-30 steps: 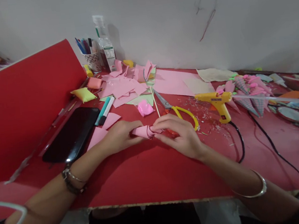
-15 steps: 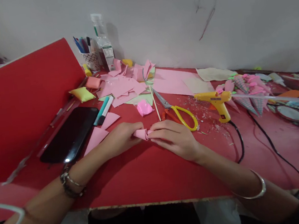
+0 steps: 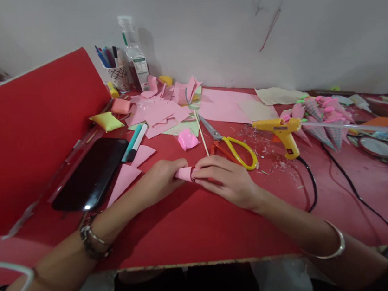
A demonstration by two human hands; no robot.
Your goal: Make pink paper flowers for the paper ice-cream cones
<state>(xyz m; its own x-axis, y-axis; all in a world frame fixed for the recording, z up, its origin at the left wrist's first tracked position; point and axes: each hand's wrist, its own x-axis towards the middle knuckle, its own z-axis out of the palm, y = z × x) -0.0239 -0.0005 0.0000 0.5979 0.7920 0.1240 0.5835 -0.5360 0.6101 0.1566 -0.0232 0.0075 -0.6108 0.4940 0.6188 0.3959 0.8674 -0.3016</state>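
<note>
Pink paper, rolled into a small cone (image 3: 185, 174), lay pinched between both hands low over the red table (image 3: 196, 229), near its middle. Far to the left, a red board (image 3: 35, 135) leaned up from the tabletop, and a black phone (image 3: 90, 173) lay flat just beside its foot. A yellow paper cushion (image 3: 107, 121) sat behind the phone, with a teal marker (image 3: 132, 143) close to it and two flat pink triangles (image 3: 124, 179) just left of the hands. The left hand (image 3: 159, 180) was closed around the wide end of the cone, fingers curled over it. The right hand (image 3: 224, 179) met it from the other side, fingertips (image 3: 197, 173) narrowed onto the paper's tip, so the cone was mostly hidden between the two. Behind the hands lay a heap of pink paper scraps (image 3: 160, 112), a cup of pens (image 3: 117, 74) and a clear bottle (image 3: 135, 58) against the wall. A bright pink lump (image 3: 187, 140) and a thin wooden stick (image 3: 201, 135) sat just beyond the fingers. Yellow-handled scissors (image 3: 231, 146) lay near the right hand, apart from it. Further right stood a yellow glue gun (image 3: 280, 133), its black cord (image 3: 310, 183) trailing toward the table's near edge. A cluster of finished paper cones (image 3: 320, 119) lay at the far right.
</note>
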